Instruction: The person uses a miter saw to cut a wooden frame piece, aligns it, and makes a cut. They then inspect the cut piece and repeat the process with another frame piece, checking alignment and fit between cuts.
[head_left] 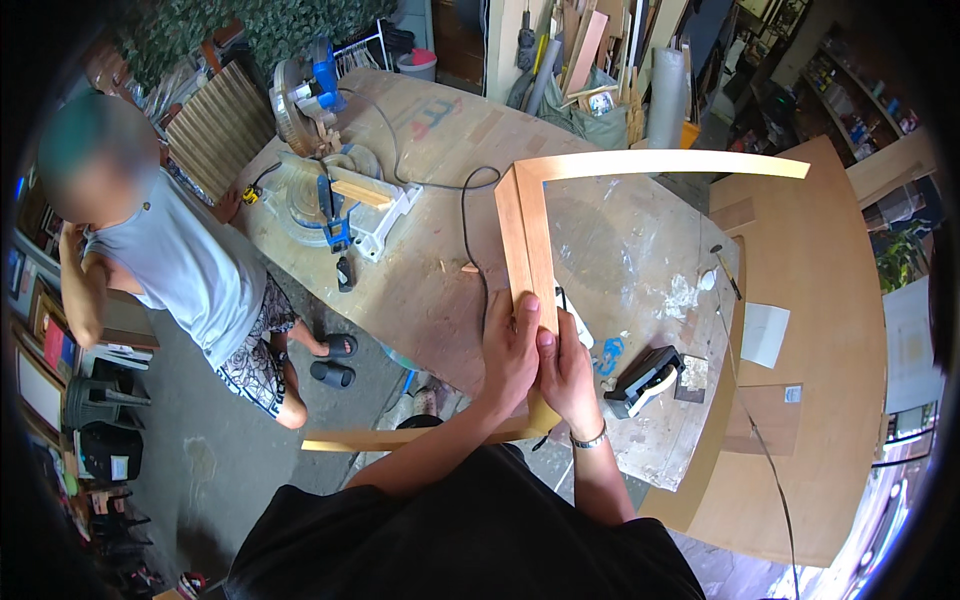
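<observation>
My left hand and my right hand are side by side, both closed around the middle of a light wooden frame piece. Its upright part has a lengthwise seam, as if two strips lie edge to edge. From its far end one strip runs right over the worktable. Another strip extends left from the near end, partly covered by my left forearm. I cannot tell whether the strips are joined. Part of the wood is hidden behind my fingers.
A blue miter saw with a dark cord stands on the table's far left. A tape dispenser and hammer lie right. Someone in a light sleeveless shirt stands left. A large brown board is beyond the table's right edge.
</observation>
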